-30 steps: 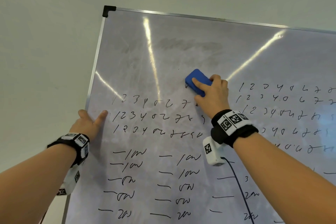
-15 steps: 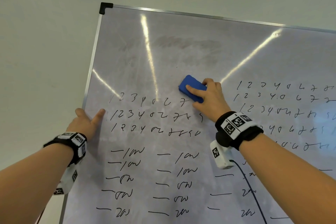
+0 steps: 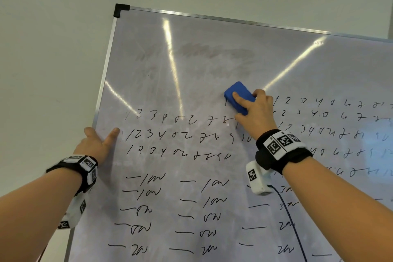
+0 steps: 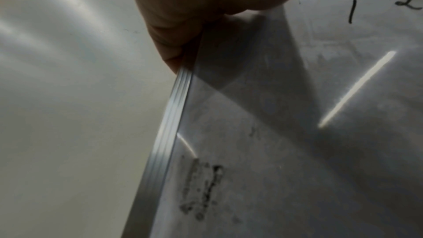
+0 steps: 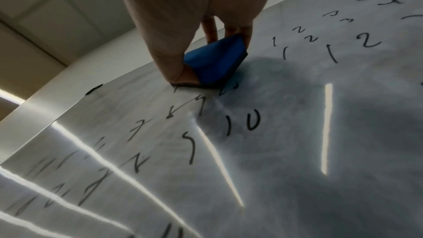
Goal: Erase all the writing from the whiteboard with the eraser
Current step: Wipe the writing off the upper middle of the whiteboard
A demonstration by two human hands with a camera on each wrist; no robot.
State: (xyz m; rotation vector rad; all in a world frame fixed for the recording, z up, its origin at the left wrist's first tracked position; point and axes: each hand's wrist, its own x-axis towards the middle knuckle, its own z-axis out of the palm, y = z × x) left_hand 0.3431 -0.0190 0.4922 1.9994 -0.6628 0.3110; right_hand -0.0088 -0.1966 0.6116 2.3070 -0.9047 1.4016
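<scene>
- Right hand (image 3: pixel 254 112) grips the blue eraser (image 3: pixel 239 97), forefinger laid along its back, thumb and other fingers pinching its sides; the pad is against the whiteboard (image 3: pixel 212 66) just above the end of the top row of digits (image 3: pixel 176 118) on the left.
- Left hand (image 3: pixel 96 143) grips the board's left frame (image 4: pixel 169 129): the thumb lies flat on the face, and the fingers go round behind the edge, where they are hidden.
- Upper part of the board carries only grey smears; rows of digits and the dashed lines below are untouched, so most of the job seems to lie ahead.
- In the right wrist view the eraser (image 5: pixel 215 64) looks tilted, one long edge bearing more than the other. Flattening it should give a full-width wipe.
- Best, I judge, to run it along each row in overlapping passes, pressing evenly, rather than dabbing.
- Left hand should brace against the push, since the board looks tilted and may swing.
- Smudges near the frame (image 4: pixel 203 189) suggest that light passes leave residue; go over them again.
</scene>
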